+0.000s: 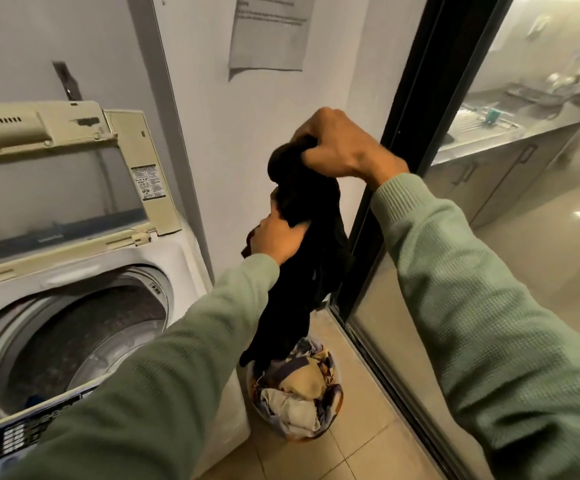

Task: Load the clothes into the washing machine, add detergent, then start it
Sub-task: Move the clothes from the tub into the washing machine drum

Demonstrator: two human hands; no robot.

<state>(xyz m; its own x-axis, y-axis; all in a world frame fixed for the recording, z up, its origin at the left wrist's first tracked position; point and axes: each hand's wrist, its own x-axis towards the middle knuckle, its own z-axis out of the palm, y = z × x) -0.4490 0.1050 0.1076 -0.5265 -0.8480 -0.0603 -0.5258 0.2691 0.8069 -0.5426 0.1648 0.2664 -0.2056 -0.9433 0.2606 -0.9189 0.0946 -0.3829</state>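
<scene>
Both hands, right hand (344, 150) above left hand (276, 239), grip a black garment (312, 244), probably trousers, lifted from the laundry basket (299, 393); next, carry it leftward into the open washing machine (84, 327).

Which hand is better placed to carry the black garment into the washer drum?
Probably left. The left hand grips the black garment on the side nearer the open drum; the right hand holds its top, farther away.

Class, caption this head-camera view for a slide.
A black garment held by left hand and right hand over the laundry basket beside the open washing machine.
</scene>
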